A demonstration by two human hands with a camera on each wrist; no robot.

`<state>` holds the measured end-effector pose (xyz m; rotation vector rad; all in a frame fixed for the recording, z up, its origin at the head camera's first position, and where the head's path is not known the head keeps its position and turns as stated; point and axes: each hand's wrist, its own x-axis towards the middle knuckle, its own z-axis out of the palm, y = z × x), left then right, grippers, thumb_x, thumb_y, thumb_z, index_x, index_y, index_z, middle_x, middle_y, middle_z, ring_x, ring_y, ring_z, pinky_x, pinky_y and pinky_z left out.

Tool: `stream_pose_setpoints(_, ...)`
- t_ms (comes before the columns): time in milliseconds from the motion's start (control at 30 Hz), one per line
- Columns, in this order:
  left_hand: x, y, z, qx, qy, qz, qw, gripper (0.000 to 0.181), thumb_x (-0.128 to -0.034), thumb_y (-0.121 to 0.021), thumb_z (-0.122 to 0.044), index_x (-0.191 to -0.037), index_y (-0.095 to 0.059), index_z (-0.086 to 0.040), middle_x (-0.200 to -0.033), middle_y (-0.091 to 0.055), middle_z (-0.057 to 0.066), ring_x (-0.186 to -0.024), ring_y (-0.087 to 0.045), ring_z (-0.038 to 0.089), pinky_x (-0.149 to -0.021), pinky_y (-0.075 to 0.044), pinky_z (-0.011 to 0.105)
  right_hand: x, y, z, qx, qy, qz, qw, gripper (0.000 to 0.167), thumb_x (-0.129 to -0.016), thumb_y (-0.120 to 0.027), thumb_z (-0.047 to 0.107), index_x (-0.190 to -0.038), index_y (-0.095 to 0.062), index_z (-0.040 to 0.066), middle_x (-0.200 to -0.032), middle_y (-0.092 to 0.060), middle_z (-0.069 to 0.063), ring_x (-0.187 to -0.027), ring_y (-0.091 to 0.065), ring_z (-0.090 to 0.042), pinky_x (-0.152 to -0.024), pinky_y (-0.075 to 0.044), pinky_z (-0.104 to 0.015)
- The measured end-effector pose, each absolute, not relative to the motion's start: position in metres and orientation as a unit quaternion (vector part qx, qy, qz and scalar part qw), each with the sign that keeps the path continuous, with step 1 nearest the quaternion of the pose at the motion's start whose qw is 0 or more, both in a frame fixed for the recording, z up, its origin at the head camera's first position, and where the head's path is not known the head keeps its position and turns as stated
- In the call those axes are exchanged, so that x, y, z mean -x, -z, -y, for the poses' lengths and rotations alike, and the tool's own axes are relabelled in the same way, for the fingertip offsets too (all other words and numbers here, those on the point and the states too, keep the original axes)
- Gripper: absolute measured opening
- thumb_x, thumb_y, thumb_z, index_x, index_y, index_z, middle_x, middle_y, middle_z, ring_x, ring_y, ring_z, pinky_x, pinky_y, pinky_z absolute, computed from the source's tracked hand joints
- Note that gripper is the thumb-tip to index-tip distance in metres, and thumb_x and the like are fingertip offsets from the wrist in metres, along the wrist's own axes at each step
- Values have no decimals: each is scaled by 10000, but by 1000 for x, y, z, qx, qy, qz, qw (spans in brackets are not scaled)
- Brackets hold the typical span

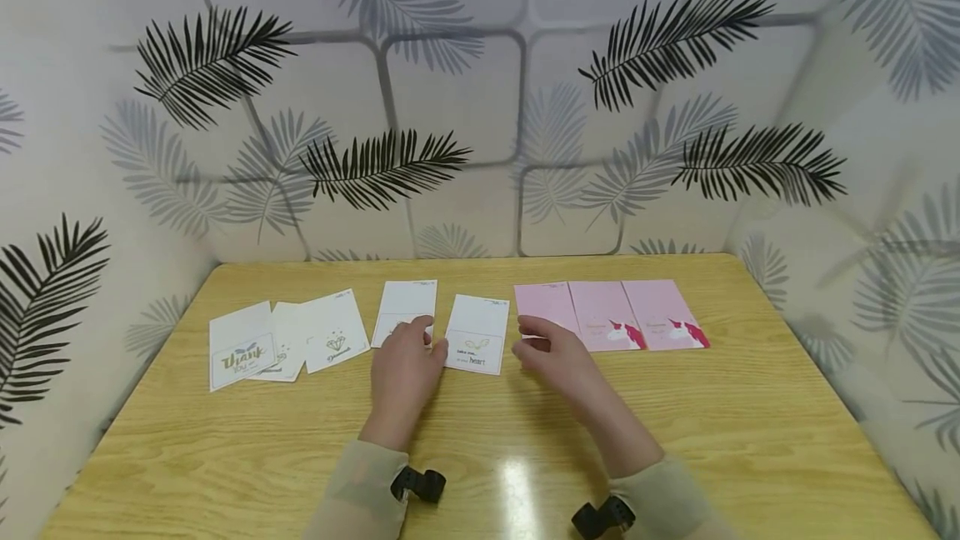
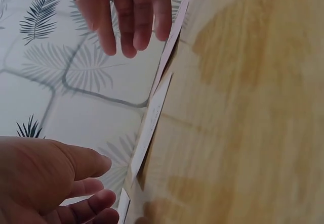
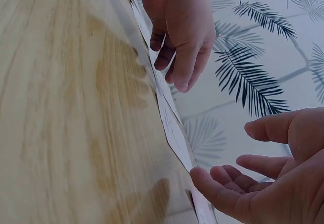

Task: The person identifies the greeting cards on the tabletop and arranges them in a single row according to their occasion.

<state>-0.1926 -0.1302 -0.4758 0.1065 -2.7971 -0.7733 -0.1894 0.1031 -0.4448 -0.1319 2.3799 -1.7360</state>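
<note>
My left hand hovers over the lower part of a white card, hiding most of its print. Between my hands lies a second white card with a gold motif and the word "heart". My right hand is just to the right of it, in front of the leftmost pink card. In the left wrist view, the left hand has its fingers loosely bent around nothing. The right hand, in the right wrist view, has thumb and fingers apart, holding nothing.
On the left are a white "Thank you" card, a partly covered white card and a white diamond card, overlapping. Two more pink cards with unicorns lie at right. A leaf-patterned wall borders the wooden table.
</note>
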Motion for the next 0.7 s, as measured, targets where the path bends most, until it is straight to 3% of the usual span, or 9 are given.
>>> stream_pose_setpoints(333,195,485,129,-27,253,962,105,382,-996,-820,-218,-1323,-751,-33,-949,-687,48,-825,-647,264,-729,-548,468,187,450,-87,50,604,-787,111,539,-1073,-689,131,-1572,-563,-31,-1572,-574,-225,-1363,-609,-369,-1020,-597,-457)
stream_pose_setpoints(567,195,485,128,-15,238,966,98,376,-965,-852,-203,-1286,-761,-29,-925,-668,43,-799,-621,258,-717,-533,463,184,450,-82,51,597,-794,106,531,-1066,-692,147,-1566,-587,-2,-1553,-585,-229,-1413,-572,-387,-1086,-548,-510)
stream_pose_setpoints(700,195,486,128,-6,227,969,99,375,-959,-853,-199,-1280,-763,-27,-908,-651,44,-786,-608,263,-709,-519,461,185,450,-80,49,606,-786,111,530,-1070,-682,130,-1570,-577,-10,-1544,-577,-246,-1407,-568,-393,-1060,-570,-483)
